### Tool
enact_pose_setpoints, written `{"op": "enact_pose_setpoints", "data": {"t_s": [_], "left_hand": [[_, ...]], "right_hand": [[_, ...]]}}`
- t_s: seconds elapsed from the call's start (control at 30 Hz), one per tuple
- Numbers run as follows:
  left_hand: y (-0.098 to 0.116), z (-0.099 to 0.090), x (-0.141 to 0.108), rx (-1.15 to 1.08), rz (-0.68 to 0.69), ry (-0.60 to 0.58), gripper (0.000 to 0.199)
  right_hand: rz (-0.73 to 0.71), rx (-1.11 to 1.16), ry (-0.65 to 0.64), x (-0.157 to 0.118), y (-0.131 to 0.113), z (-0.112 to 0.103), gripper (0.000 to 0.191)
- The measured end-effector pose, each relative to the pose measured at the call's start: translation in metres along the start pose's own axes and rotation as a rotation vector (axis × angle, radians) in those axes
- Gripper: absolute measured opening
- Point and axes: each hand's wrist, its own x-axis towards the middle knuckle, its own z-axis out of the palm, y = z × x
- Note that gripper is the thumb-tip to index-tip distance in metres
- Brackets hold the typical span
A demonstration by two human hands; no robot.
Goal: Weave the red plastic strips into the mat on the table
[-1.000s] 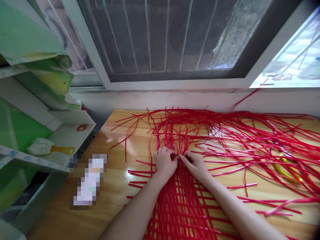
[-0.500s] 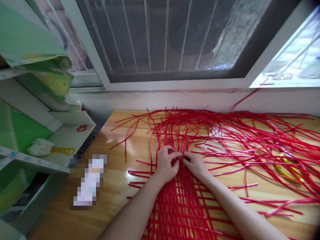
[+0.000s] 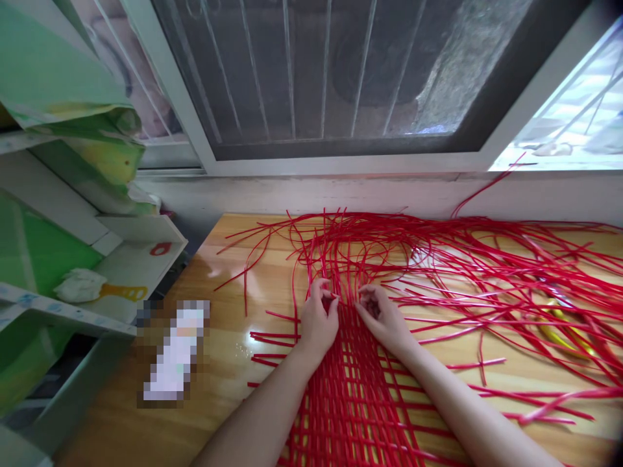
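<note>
A red woven lattice of plastic strips (image 3: 353, 395) lies on the wooden table (image 3: 228, 363) under my forearms. Its unwoven red strips (image 3: 341, 253) fan out toward the window. My left hand (image 3: 318, 318) pinches a strip at the weave's far edge, fingers curled. A little to its right, my right hand (image 3: 384, 316) is curled around strips at the same edge. A small gap of loose strips shows between the two hands.
A large tangle of loose red strips (image 3: 511, 279) covers the table's right half, with a yellow object (image 3: 559, 327) beneath it. A blurred white bottle-like item (image 3: 172, 353) lies at the left. Green and white shelves (image 3: 73, 259) stand left; a barred window (image 3: 331, 78) behind.
My hands were touching at the weave's edge; they have drawn slightly apart, the left moving left and the right lifting its fingers.
</note>
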Motion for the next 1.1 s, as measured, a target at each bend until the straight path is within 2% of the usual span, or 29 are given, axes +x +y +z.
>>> {"op": "enact_pose_setpoints", "data": {"t_s": [0.13, 0.2, 0.33, 0.5, 0.57, 0.7, 0.77, 0.93, 1.1], "left_hand": [[-0.0033, 0.0021, 0.0001, -0.118, -0.063, 0.028, 0.033], [-0.0045, 0.0032, 0.0007, -0.199, -0.105, 0.057, 0.032], [-0.0015, 0.0019, 0.0009, -0.354, -0.175, 0.082, 0.030], [0.0046, -0.0033, -0.0002, -0.397, -0.148, 0.025, 0.025], [0.0035, -0.0040, 0.0004, -0.275, -0.120, 0.029, 0.024], [0.0008, -0.0027, 0.0018, 0.260, 0.001, -0.060, 0.009], [0.0017, -0.0013, 0.0012, 0.445, 0.041, -0.104, 0.012], [0.0041, 0.0010, -0.0011, 0.583, 0.059, -0.115, 0.018], [0.0008, 0.0016, 0.0002, 0.614, 0.041, -0.132, 0.021]], "right_hand": [[-0.186, -0.195, -0.085, -0.0022, -0.0090, -0.0004, 0.025], [-0.221, -0.214, -0.107, -0.0013, -0.0107, 0.0009, 0.022], [-0.138, -0.216, -0.109, 0.0021, -0.0071, 0.0043, 0.016], [-0.106, -0.239, -0.117, 0.0044, -0.0021, 0.0060, 0.014], [-0.089, -0.228, -0.098, 0.0047, -0.0015, 0.0068, 0.013], [-0.024, -0.161, -0.075, 0.0045, -0.0025, 0.0068, 0.013], [-0.024, -0.129, -0.076, 0.0037, -0.0047, 0.0055, 0.015], [-0.105, -0.116, -0.102, 0.0020, -0.0111, 0.0034, 0.019], [-0.051, -0.118, -0.082, 0.0034, -0.0084, 0.0066, 0.018]]}}
